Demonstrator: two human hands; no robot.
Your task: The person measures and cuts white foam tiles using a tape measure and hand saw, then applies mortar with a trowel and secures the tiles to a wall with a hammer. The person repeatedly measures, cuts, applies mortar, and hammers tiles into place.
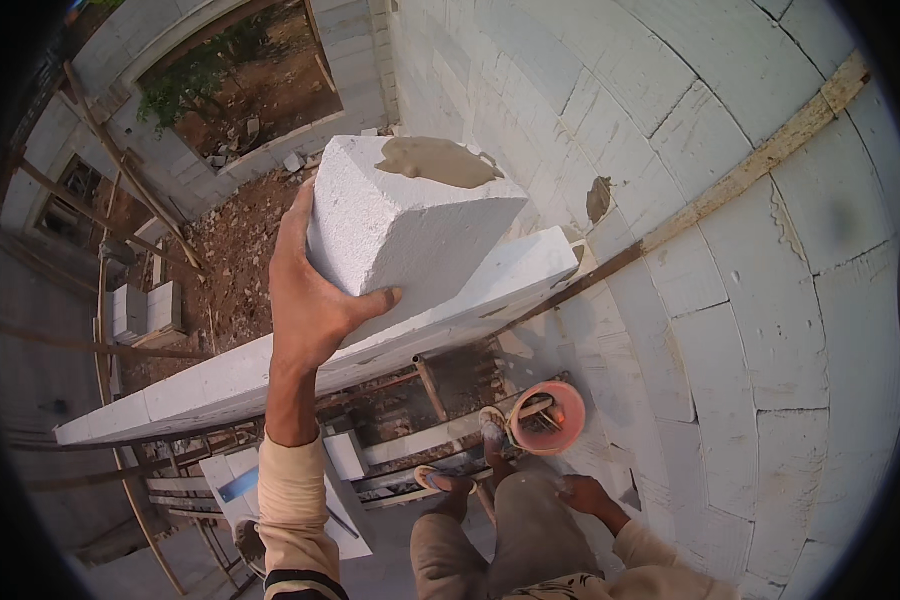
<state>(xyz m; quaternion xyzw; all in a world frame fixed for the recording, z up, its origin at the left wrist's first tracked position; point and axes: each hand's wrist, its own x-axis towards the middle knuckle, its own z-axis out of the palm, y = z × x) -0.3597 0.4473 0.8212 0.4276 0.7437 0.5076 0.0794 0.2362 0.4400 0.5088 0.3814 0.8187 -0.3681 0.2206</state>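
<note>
My left hand (315, 290) is closed on a white lightweight concrete block (420, 235), thumb on the near face and fingers around the left side. A grey patch of wet mortar (440, 162) lies on the block's upper face. The block is at the top of a narrow white block wall (200, 375); whether it rests fully on it I cannot tell. Down by my right thigh, my right hand (585, 496) has its fingers curled in. What those fingers hold, if anything, is hidden.
A tall white block wall (670, 250) rises on the right, crossed by a wooden batten (750, 165). Below, a pink bucket (568, 440) with tools stands beside my sandalled feet (450, 480) on scaffold planks. Wooden poles (135, 170) and stacked blocks (145, 312) are at left.
</note>
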